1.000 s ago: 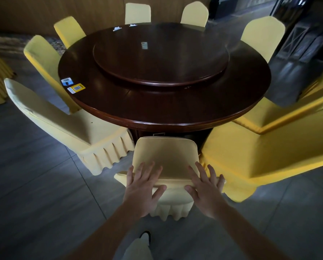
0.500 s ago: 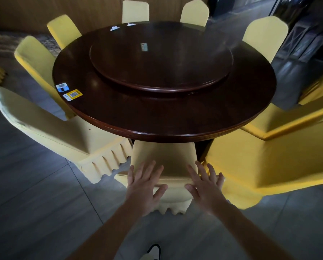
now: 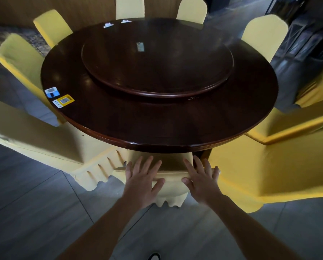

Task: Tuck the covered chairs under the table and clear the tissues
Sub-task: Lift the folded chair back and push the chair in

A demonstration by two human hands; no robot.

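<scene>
The table (image 3: 156, 117) hides most of your chair (image 3: 172, 167); you're tucking it under. Your left hand (image 3: 141, 182) and right hand (image 3: 202, 182) lie spread flat on its back. Next, reach the tissues (image 3: 108, 25) at the far rim.

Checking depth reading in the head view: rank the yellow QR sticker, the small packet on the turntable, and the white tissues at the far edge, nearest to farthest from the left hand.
1. Yellow QR sticker, on the table's near left rim, nearest the left hand.
2. Small packet, on the turntable, toward its far side.
3. White tissues, at the far edge, farthest.
</scene>
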